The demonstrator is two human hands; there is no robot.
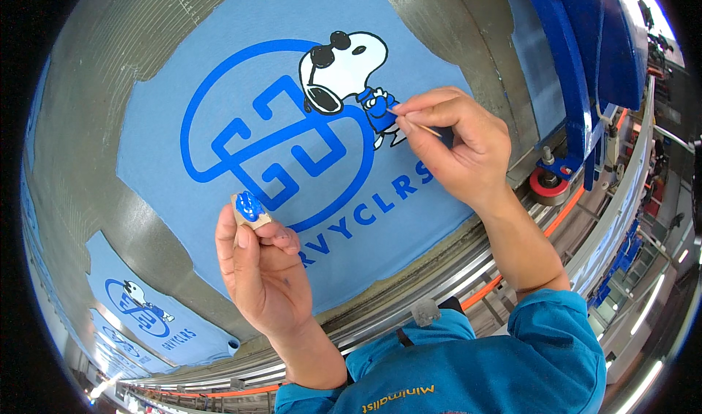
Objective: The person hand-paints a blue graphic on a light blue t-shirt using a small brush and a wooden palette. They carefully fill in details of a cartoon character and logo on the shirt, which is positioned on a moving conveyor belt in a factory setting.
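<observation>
A light blue fabric panel (157,158) lies flat before me, printed with a darker blue round emblem (191,133), lettering and a white cartoon dog (365,52) in sunglasses. My right hand (472,147) is closed in a pinch on a thin wooden stick (425,128), over the dog's blue-clothed body. Whether the stick's tip touches the fabric, I cannot tell. Over the panel's lower left part, my left hand (267,282) grips a small tan chip (257,221) between thumb and fingers. Glossy wet blue paint (248,206) coats the chip's upper face.
Grey table surface (95,85) surrounds the panel. More printed blue panels (157,312) lie farther along at the lower left. A blue machine frame (578,56) with a red wheel (548,183) stands at the right. Metal rails (468,264) and an orange strip (486,290) run along the near edge.
</observation>
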